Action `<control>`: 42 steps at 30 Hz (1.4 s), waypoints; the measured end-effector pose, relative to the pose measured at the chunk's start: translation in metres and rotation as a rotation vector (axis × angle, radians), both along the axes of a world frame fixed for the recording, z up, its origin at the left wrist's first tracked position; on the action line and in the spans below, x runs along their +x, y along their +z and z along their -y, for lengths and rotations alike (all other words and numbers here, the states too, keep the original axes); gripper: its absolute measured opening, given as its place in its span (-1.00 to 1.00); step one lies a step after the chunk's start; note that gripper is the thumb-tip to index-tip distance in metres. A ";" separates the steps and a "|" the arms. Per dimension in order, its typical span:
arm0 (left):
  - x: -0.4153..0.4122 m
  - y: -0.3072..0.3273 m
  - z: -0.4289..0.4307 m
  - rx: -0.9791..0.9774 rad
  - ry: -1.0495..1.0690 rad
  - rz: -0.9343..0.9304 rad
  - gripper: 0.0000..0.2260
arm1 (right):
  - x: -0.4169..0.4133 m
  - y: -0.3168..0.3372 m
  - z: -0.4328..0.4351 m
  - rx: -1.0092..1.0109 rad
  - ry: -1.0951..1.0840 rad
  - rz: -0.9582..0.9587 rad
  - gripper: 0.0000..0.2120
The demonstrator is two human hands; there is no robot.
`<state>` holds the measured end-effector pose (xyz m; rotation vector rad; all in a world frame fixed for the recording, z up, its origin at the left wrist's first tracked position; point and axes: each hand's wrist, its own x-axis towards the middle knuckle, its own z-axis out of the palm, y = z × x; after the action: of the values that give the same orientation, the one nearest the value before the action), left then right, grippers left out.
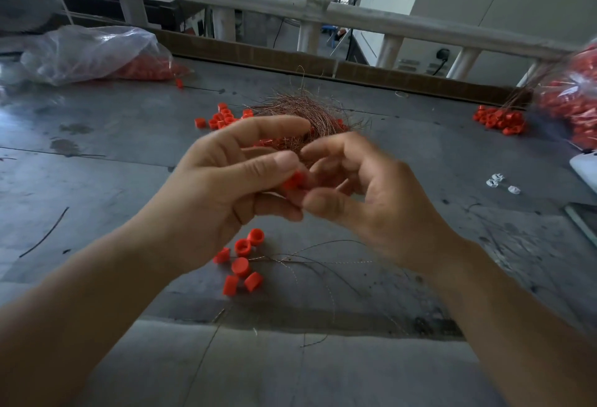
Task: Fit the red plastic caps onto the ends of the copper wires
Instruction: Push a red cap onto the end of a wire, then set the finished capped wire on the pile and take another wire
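left grip [223, 180] pinching cap [292, 181], right grip [368, 196] curled

Bare left hand [223, 190], right hand [378, 200], forearms [97, 293]

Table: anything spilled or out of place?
Nothing looks broken, but caps lie scattered nearest the camera, more beside the wire tangle, and one lies alone by the left bag. Stray wires trail across the table.

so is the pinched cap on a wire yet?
Cannot tell: left hand pinches the red cap, right hand meets it, and blur hides any wire end.
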<state>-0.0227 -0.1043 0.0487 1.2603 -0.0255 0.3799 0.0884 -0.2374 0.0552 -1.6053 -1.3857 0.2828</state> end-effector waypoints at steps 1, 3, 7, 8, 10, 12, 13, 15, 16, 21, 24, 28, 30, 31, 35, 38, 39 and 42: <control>0.000 0.001 -0.001 -0.042 0.002 0.020 -0.68 | -0.001 0.000 0.000 -0.004 0.009 -0.032 -0.75; 0.000 0.002 -0.003 -0.063 0.014 0.030 -0.72 | -0.001 -0.001 0.000 -0.001 0.008 -0.039 -0.84; -0.002 0.004 -0.007 -0.066 0.038 0.043 -0.74 | 0.004 0.002 0.003 -0.016 -0.017 0.015 -0.87; -0.002 0.005 -0.008 -0.070 0.050 0.042 -0.75 | 0.005 0.002 0.003 -0.027 -0.038 0.017 -0.85; -0.003 0.006 -0.009 -0.065 0.060 0.031 -0.80 | 0.006 0.004 0.004 -0.024 -0.045 -0.038 -0.94; -0.002 0.005 -0.007 -0.057 0.065 0.012 -0.84 | 0.006 0.003 0.003 -0.024 -0.040 -0.123 -0.83; -0.002 0.005 -0.007 -0.056 0.070 0.006 -0.82 | 0.004 0.003 0.003 -0.041 -0.031 -0.150 -0.79; -0.003 0.006 -0.005 -0.063 0.067 0.004 -0.82 | -0.001 0.000 0.001 -0.043 -0.014 -0.147 -0.84; -0.003 0.006 -0.004 -0.066 0.063 0.004 -0.82 | -0.002 0.000 0.000 -0.029 -0.005 -0.134 -0.91; -0.004 0.006 -0.009 -0.058 0.060 0.002 -0.80 | -0.002 0.003 0.002 0.061 -0.021 -0.065 -0.84; -0.003 0.003 -0.010 -0.020 0.074 0.002 -0.81 | -0.001 0.006 0.003 0.079 -0.045 0.034 -0.85; -0.004 0.002 -0.014 0.078 0.009 -0.062 -0.81 | 0.002 0.011 0.007 0.016 -0.055 0.141 -0.92; -0.005 0.003 -0.019 0.127 0.005 -0.118 -0.74 | 0.004 0.012 0.008 -0.036 -0.066 0.202 -0.95; -0.006 0.004 -0.021 0.151 0.013 -0.143 -0.76 | 0.006 0.011 0.007 -0.064 -0.066 0.224 -0.95; -0.004 0.001 -0.026 0.321 0.122 -0.229 -0.72 | 0.012 0.004 0.005 -0.169 -0.114 0.277 -0.94; 0.000 -0.008 -0.024 0.542 0.244 -0.272 -0.81 | 0.015 -0.001 0.004 -0.266 -0.132 0.327 -0.90; 0.001 -0.011 -0.024 0.624 0.258 -0.302 -0.77 | 0.015 -0.002 0.003 -0.316 -0.120 0.335 -0.89; 0.003 -0.017 -0.027 0.781 0.225 -0.387 -0.63 | 0.015 -0.007 0.001 -0.455 -0.066 0.368 -0.85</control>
<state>-0.0197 -0.0777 0.0319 2.1035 0.3289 0.3206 0.1034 -0.2386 0.0487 -2.1572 -1.6192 0.2866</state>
